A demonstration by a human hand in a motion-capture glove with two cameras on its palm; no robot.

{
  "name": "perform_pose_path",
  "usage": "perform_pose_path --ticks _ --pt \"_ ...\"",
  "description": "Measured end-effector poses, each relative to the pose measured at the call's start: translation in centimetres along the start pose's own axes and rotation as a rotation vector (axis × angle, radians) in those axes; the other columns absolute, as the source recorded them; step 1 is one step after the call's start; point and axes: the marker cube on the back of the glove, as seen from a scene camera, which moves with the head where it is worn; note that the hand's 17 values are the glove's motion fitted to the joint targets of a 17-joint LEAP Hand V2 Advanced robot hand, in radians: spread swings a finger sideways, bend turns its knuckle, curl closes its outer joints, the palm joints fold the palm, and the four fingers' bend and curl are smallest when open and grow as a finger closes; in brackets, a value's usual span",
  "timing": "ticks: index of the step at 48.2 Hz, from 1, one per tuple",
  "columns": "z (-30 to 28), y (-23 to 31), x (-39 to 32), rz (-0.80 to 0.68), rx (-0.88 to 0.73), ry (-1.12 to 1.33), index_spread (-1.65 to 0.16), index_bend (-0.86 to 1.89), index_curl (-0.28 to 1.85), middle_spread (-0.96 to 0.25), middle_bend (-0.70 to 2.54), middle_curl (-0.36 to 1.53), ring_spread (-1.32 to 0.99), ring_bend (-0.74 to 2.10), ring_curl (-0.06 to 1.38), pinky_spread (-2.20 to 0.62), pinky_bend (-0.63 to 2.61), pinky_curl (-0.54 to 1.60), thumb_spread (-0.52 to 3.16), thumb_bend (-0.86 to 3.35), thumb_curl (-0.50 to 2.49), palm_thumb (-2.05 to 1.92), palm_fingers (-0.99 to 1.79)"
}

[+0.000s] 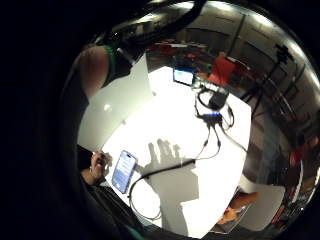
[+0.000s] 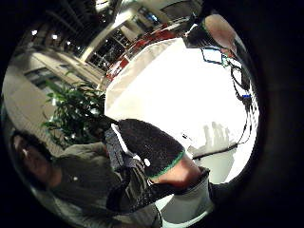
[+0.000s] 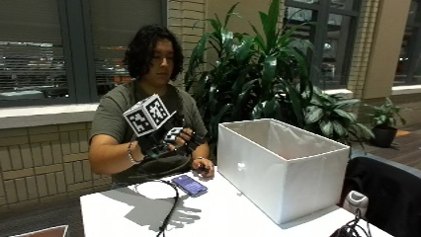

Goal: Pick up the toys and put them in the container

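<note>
Your gloved right hand (image 3: 172, 143) hovers above the white table (image 3: 217, 217), fingers spread and holding nothing, its shadow fanned out beside the phone (image 3: 189, 184); the white container (image 3: 283, 165) stands near; no toys are visible, so find one before reaching.

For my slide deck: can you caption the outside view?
Seated person raises the gloved right hand above a white table, a phone and white container nearby.

White table (image 3: 217, 217), white container (image 3: 283, 168) standing on it, phone (image 3: 189, 185) lying beside it
</note>
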Motion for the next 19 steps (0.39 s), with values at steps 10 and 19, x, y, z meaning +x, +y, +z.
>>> perform_pose_path --ticks 10,19 --pt "3.4 3.1 2.9 0.076 -0.078 0.134 -0.43 0.25 0.61 -0.23 0.32 0.55 -0.32 0.82 0.35 -0.06 0.74 0.32 1.06 -0.09 0.22 -0.12 0.30" --pt "4.8 3.7 3.9 0.093 -0.089 0.166 -0.43 0.23 0.60 -0.24 0.33 0.54 -0.33 0.80 0.34 -0.06 0.72 0.32 1.09 -0.08 0.19 -0.12 0.32"
